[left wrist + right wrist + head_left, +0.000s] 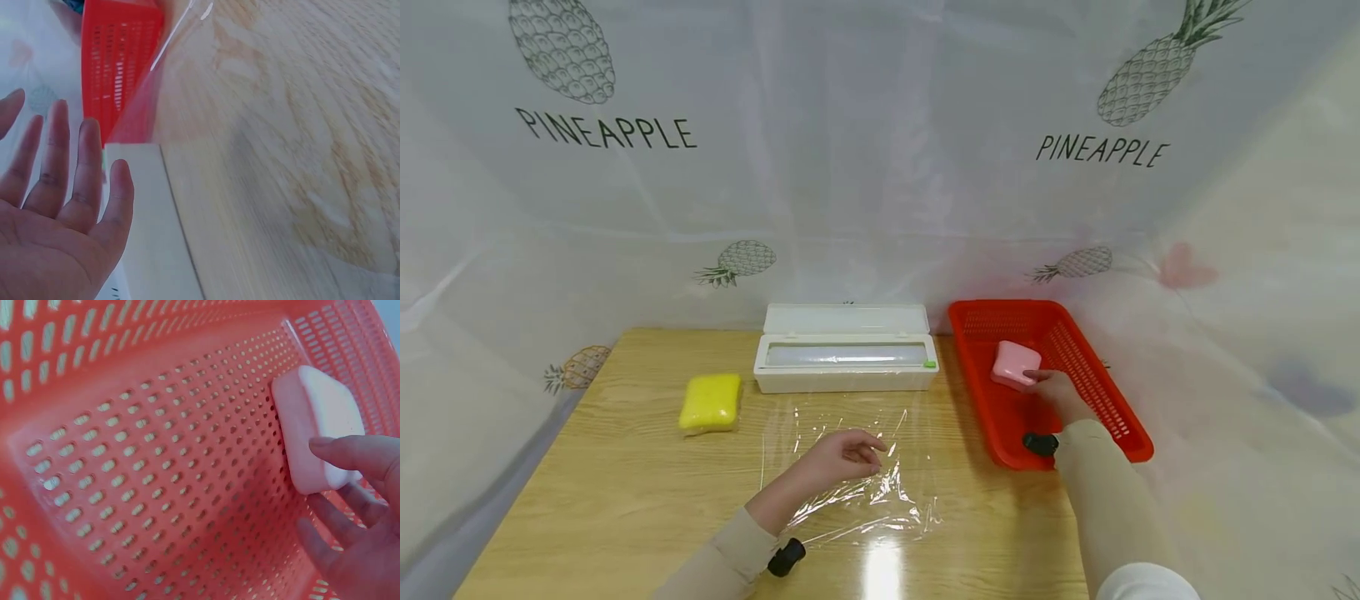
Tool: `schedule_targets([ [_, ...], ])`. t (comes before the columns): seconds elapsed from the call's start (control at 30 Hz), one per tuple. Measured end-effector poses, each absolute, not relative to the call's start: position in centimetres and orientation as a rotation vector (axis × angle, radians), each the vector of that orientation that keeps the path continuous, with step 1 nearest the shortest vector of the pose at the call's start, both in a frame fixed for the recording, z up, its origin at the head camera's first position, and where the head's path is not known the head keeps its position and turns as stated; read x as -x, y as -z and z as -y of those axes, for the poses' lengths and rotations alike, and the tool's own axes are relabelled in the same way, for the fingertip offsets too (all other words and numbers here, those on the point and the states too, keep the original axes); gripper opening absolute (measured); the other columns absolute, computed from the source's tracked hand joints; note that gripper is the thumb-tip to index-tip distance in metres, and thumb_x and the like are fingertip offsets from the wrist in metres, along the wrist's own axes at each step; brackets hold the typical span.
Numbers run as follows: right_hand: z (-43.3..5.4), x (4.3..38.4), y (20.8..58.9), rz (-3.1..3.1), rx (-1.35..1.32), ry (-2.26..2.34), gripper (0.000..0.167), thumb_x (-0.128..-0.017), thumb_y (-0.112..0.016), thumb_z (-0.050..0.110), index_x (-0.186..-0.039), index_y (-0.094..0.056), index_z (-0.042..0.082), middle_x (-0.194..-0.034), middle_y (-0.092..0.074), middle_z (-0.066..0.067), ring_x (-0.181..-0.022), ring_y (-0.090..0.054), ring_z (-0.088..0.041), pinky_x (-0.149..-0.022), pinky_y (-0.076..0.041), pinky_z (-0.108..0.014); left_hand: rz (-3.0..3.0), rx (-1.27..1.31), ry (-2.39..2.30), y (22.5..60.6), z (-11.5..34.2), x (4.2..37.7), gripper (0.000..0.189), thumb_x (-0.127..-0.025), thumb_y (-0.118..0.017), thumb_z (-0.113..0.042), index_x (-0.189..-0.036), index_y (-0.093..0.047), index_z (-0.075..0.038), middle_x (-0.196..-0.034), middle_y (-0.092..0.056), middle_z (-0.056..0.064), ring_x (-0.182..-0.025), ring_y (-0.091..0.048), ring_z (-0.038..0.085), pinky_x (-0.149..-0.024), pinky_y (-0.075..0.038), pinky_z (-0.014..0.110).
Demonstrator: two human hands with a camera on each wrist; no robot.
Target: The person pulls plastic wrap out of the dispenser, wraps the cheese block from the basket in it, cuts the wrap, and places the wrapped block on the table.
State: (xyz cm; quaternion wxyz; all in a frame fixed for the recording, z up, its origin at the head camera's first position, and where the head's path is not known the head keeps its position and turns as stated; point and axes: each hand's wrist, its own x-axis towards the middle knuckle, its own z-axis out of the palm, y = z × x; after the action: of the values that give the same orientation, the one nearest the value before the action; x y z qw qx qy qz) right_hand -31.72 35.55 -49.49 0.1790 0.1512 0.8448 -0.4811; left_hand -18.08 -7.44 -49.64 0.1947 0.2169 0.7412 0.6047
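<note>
In the head view, my right hand (1057, 395) reaches into the red basket (1101, 379) and grips a pink rounded square box (1017, 364). The right wrist view shows the thumb across the near side of the pink box (337, 415), with other fingers at its lower edge and partly hidden behind it. My left hand (842, 456) hovers over a sheet of clear plastic wrap (895, 492), its fingers loosely bent and holding nothing. From the left wrist, the palm and spread fingers of the left hand (62, 212) show beside the white wrap dispenser (147, 206).
The cling film dispenser (846, 382) stands at the table's back with its lid (846, 318) raised; the sheet lies in front of it. To the left sits a yellow square block (711, 402) with clear film around it. A pineapple-print curtain (865, 167) hangs behind the wooden table (625, 483).
</note>
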Motion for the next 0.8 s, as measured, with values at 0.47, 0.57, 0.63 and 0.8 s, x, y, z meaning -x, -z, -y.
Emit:
schedule_targets([
  [0.47,-34.5,29.8,45.5,-2.633,-0.305,1.573,0.047,-0.095,-0.066,0.021,-0.134,-0.054,-0.002,-0.131,-0.052,-0.019,-0.110,-0.050,-0.030,-0.099,-0.044,-0.044,-2.124,-0.578,-1.708,49.4,7.1,17.6,0.027,-0.091,-0.068,-0.005,-0.116,-0.065,0.003,-0.094,-0.067,0.007,-0.087,-0.064,0.018,-0.079,-0.052,0.026],
  [0.57,-33.9,28.2,44.5,-2.599,-0.318,1.660,0.049,-0.093,-0.069,0.026,-0.133,-0.055,0.000,-0.124,-0.054,-0.011,-0.106,-0.050,-0.026,-0.097,-0.047,-0.038,-2.124,-0.572,-1.730,49.2,6.5,17.7,0.026,-0.091,-0.068,-0.007,-0.116,-0.066,0.001,-0.096,-0.067,0.011,-0.088,-0.063,0.018,-0.080,-0.052,0.027],
  [0.63,-33.3,26.9,44.0,-2.584,-0.319,1.727,0.047,-0.092,-0.070,0.026,-0.130,-0.057,0.001,-0.117,-0.056,-0.005,-0.102,-0.048,-0.024,-0.090,-0.050,-0.030,-2.121,-0.580,-1.751,49.1,6.1,17.7,0.026,-0.091,-0.069,-0.006,-0.115,-0.066,0.001,-0.096,-0.067,0.014,-0.089,-0.063,0.019,-0.082,-0.052,0.027],
  [0.8,-30.7,23.5,43.2,-2.472,-0.305,1.956,0.030,-0.091,-0.072,0.019,-0.117,-0.067,0.008,-0.104,-0.059,0.004,-0.097,-0.049,-0.021,-0.082,-0.050,-0.020,-2.127,-0.592,-1.776,49.0,5.3,17.5,0.027,-0.090,-0.069,-0.006,-0.116,-0.066,0.001,-0.096,-0.067,0.008,-0.090,-0.064,0.018,-0.083,-0.053,0.027],
])
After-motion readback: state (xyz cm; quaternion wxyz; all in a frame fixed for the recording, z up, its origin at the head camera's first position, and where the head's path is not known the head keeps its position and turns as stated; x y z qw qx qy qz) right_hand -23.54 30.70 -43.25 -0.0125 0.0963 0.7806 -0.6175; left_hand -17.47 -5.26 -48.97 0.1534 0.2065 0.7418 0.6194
